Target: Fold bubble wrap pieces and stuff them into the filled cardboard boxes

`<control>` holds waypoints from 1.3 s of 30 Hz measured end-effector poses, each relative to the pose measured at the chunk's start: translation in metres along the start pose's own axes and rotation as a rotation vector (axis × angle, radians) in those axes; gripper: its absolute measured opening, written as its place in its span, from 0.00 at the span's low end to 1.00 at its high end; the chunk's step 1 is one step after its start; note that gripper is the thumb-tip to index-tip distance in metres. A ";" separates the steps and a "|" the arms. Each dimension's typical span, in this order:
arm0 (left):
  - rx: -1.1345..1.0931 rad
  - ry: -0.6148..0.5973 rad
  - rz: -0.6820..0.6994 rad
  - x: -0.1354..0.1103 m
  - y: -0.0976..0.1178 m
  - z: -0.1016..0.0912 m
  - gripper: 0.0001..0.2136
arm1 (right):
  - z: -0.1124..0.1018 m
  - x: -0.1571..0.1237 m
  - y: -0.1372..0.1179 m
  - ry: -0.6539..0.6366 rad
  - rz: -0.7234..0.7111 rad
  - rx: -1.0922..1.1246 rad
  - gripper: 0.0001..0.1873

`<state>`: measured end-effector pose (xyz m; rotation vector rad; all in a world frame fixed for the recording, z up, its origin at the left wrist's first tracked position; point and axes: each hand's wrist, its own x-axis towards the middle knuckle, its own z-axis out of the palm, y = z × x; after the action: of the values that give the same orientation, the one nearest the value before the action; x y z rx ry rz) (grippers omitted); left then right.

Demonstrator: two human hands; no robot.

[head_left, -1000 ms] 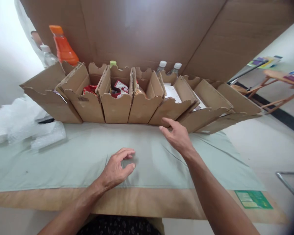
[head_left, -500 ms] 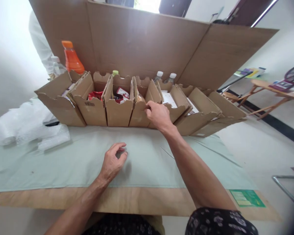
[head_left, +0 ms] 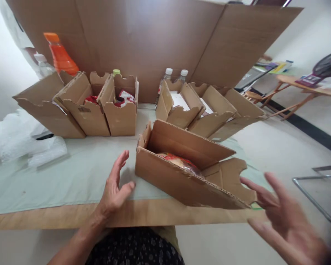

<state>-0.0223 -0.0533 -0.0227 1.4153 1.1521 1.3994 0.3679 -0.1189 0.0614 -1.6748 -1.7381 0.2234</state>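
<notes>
An open-topped cardboard box (head_left: 182,187) lies turned sideways at the front of the cloth-covered table. Inside it is a clear plastic package with red print (head_left: 179,161), partly hidden by the box's near wall. My left hand (head_left: 114,186) is open just left of the box, thumb and fingers apart, without touching it. To the right, my right hand (head_left: 284,217) is spread open and a little blurred. Its fingertips are close to the box's notched end; whether they touch it I cannot tell.
More cardboard boxes (head_left: 121,119) stand in a row, with a gap in the middle. Behind them are an orange bottle (head_left: 62,55), clear bottles (head_left: 168,73) and a tall cardboard panel (head_left: 154,40). Bubble wrap (head_left: 13,140) lies at left. The wooden table edge (head_left: 143,217) runs along the front.
The box my right hand was touching has come out of the row to the front and turned sideways. My right hand has moved right and opened, off its rim. My left hand has shifted slightly left.
</notes>
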 end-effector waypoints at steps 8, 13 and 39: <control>0.085 0.006 0.008 -0.025 0.009 0.022 0.35 | 0.082 0.022 0.007 -0.199 -0.039 0.215 0.28; 0.128 -0.018 0.043 0.002 0.009 0.034 0.37 | 0.110 0.094 0.010 -0.183 -0.009 0.524 0.24; 1.114 -0.058 0.037 -0.006 0.018 -0.143 0.18 | 0.150 0.077 0.059 -0.035 0.034 -0.033 0.19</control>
<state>-0.1641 -0.0702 0.0006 2.1757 2.0079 0.6727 0.3347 0.0122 -0.0549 -1.7344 -1.7481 0.2423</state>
